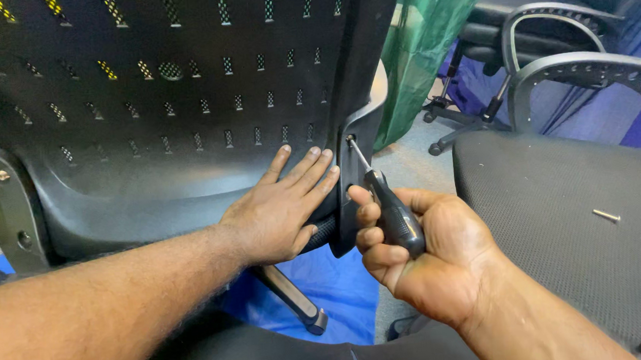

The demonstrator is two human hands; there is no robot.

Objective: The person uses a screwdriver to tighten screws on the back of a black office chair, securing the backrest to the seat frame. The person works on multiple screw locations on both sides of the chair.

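Note:
A black perforated plastic chair back (pixel 176 85) fills the upper left. My left hand (pixel 281 210) lies flat against its lower right edge, fingers spread, beside a grey armrest bracket (pixel 363 135). My right hand (pixel 417 248) grips the black handle of a screwdriver (pixel 393 216). Its metal shaft slants up to a screw (pixel 349 138) in the bracket, and the tip touches that screw.
A loose screw (pixel 606 215) lies on the grey mesh seat cushion (pixel 566 206) at right. Behind it stand other office chairs with curved grey armrests (pixel 586 68). A green sheet (pixel 430 26) hangs at the top middle. Blue cloth (pixel 336 285) covers the floor below.

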